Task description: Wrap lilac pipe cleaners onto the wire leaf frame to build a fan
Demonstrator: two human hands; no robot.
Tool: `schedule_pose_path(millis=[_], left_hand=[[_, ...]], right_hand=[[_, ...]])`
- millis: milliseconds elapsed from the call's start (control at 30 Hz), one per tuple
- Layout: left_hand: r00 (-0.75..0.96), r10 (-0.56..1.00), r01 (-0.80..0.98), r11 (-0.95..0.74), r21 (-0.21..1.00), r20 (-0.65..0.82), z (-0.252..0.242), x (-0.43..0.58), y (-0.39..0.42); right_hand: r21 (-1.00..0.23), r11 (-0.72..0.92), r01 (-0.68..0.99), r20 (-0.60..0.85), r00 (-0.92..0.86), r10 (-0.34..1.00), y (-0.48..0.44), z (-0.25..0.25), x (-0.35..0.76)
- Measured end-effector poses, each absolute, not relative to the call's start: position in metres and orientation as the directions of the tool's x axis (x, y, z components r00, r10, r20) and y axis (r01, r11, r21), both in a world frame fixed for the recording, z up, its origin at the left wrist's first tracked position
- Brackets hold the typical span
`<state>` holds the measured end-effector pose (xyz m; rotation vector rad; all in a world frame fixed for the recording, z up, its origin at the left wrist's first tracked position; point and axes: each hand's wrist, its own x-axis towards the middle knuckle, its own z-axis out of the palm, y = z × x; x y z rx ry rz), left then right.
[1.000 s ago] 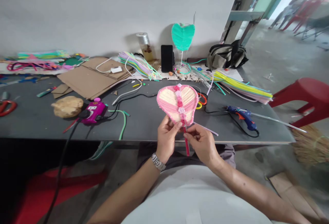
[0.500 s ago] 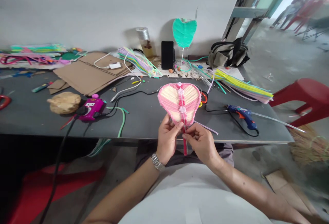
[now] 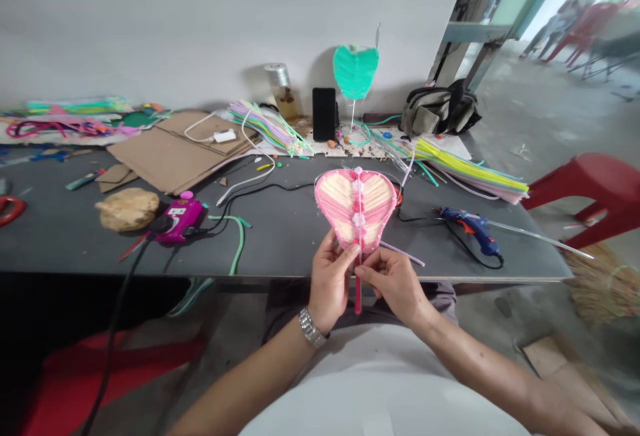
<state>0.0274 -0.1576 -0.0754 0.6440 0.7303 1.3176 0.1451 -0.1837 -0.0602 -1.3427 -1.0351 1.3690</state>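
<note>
A heart-shaped fan (image 3: 333,206) of pink and cream strips is held up over the table's front edge. Pale pink flowers and a thin light strand run down its middle. My left hand (image 3: 330,283) grips the fan's base from the left, thumb in front and fingers behind. From the right, my right hand (image 3: 395,283) pinches at the top of the red handle (image 3: 358,297), with thumb and forefinger together. Whether it also holds the thin strand I cannot make out. Behind the fan, orange-handled scissors (image 3: 399,196) are mostly hidden.
A blue glue gun (image 3: 473,224) lies right with its cord and a long clear stick. Left are a purple plug adapter (image 3: 181,219), a pale lump (image 3: 127,209) and cardboard (image 3: 165,156). Pipe cleaner bundles (image 3: 463,166), a phone (image 3: 324,114) and a green leaf-shaped fan (image 3: 356,71) stand farther back.
The fan has shifted slightly right relative to the table, covering more of the scissors, and stands a little straighter. Both hands keep their grip. The whole view has moved slightly.
</note>
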Motion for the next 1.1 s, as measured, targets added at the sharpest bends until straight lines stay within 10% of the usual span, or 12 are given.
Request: schedule_pose_path(millis=[400,700,867,1100], left_hand=[[0.127,0.985,-0.607,0.168,0.777,-0.114,-0.059,0.027,-0.168],[0.184,0.967,-0.55,-0.047,0.834,0.176,-0.007,-0.034,-0.101],[0.478,0.874,-0.159,-0.008,0.987,0.084,0.045,-0.06,-0.062],[0.47,0.874,0.1,-0.188,0.977,0.12,0.057,-0.055,-0.049]], right_hand=[[-0.961,-0.178,-0.213,-0.189,0.032,0.982,-0.184,-0.075,0.137],[-0.967,-0.152,-0.204,-0.141,-0.067,0.988,-0.192,-0.07,0.142],[-0.971,-0.173,-0.164,-0.157,-0.107,0.982,-0.196,-0.07,0.145],[-0.978,-0.19,-0.081,-0.186,-0.055,0.981,-0.196,-0.078,0.153]])
